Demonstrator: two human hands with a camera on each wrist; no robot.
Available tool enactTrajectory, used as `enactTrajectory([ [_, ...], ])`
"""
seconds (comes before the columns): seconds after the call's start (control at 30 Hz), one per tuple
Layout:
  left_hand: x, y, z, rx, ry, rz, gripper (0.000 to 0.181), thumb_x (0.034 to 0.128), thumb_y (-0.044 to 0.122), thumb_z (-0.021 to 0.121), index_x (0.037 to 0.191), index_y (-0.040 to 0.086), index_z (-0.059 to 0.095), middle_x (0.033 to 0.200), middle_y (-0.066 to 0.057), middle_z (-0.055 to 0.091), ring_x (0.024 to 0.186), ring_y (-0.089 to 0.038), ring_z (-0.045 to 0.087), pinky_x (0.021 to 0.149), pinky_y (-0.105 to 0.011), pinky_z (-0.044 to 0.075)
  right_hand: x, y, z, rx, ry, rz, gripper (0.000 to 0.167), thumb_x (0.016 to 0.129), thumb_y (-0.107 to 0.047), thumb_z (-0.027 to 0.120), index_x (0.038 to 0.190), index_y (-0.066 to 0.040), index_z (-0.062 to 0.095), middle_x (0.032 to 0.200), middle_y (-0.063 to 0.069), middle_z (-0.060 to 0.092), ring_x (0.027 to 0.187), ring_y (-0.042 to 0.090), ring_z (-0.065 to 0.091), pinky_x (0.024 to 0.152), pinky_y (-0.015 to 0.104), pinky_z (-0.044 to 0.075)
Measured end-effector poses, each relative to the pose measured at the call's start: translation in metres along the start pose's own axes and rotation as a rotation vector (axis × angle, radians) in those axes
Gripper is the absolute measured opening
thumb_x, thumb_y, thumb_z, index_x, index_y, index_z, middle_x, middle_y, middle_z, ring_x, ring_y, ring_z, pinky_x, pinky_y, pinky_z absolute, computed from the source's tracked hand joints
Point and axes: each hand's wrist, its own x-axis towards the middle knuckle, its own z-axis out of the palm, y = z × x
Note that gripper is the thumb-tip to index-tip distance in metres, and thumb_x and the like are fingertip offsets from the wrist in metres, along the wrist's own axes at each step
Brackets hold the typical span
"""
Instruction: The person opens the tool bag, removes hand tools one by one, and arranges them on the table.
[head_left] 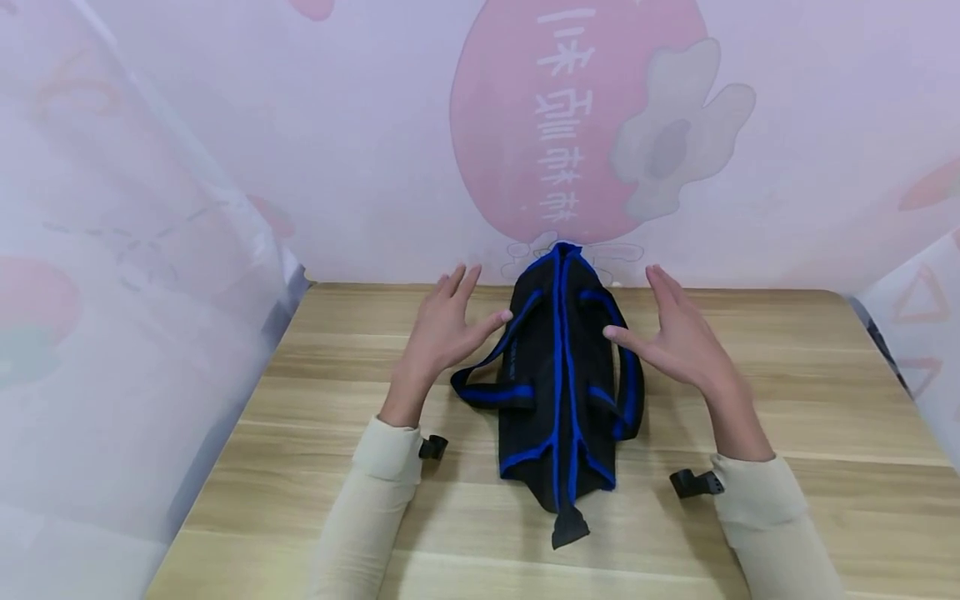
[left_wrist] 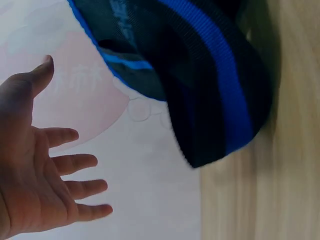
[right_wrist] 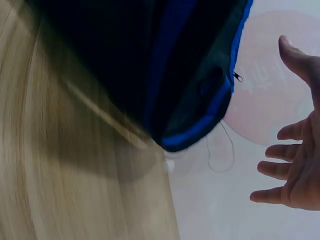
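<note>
- Black bag (head_left: 534, 358) with blue trim: on the desk (head_left: 315, 400), near its middle, long axis running away from the person, far end near the pale printed backdrop (head_left: 360, 142). Contact with the backdrop cannot be determined.
- Top seam: two blue edgings run lengthwise side by side. Dark tab (head_left: 570, 528) projects at the near end. Zip pull (right_wrist: 238, 77) visible in the right wrist view.
- Handles: left strap (head_left: 487, 396) droops outward over the desk; right strap (head_left: 632, 400) hangs along the opposite flank.
- Left hand (head_left: 448, 325): beside the bag's left flank, apart from it; fingers (left_wrist: 75, 164) straight and spread, thumb held away, grasping nothing.
- Right hand (head_left: 682, 342): beside the right flank, likewise apart; fingers (right_wrist: 282, 152) extended and spread, the middle two close together, thumb held away.
- Sleeves (head_left: 765, 500): cream, a small black device (head_left: 693, 483) at each cuff.
</note>
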Motion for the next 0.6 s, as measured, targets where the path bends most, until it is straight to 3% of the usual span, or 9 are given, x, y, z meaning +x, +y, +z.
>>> enactTrajectory([
  [0.2,0.012,0.006,0.009,-0.055,0.002,0.041,0.091,0.1005,0.069,0.061,0.170,0.018,0.033,0.174,-0.015,0.036,0.158,-0.040,0.040,0.127,-0.061,0.040,0.010,-0.005,0.006,0.031,0.020,-0.006,0.108,0.097,-0.065,0.070,0.172,-0.005,0.021,0.176,0.024,0.026,0.162,0.049,0.025,0.128,0.072,0.026],
  [0.43,0.028,0.013,0.012,-0.085,-0.024,0.119,0.081,0.1038,0.061,0.062,0.168,0.018,0.039,0.171,-0.011,0.043,0.157,-0.034,0.044,0.127,-0.054,0.041,0.021,-0.008,0.012,0.115,0.060,-0.044,0.091,0.100,-0.057,0.072,0.163,0.000,0.041,0.161,0.026,0.050,0.150,0.046,0.047,0.122,0.065,0.042],
  [0.6,0.040,0.018,0.014,-0.105,-0.017,0.183,0.075,0.1048,0.054,0.065,0.166,0.017,0.043,0.167,-0.014,0.048,0.153,-0.035,0.049,0.126,-0.053,0.043,0.027,-0.011,0.013,0.208,0.070,-0.040,0.080,0.102,-0.052,0.071,0.160,-0.002,0.048,0.156,0.024,0.057,0.143,0.041,0.057,0.115,0.062,0.051],
])
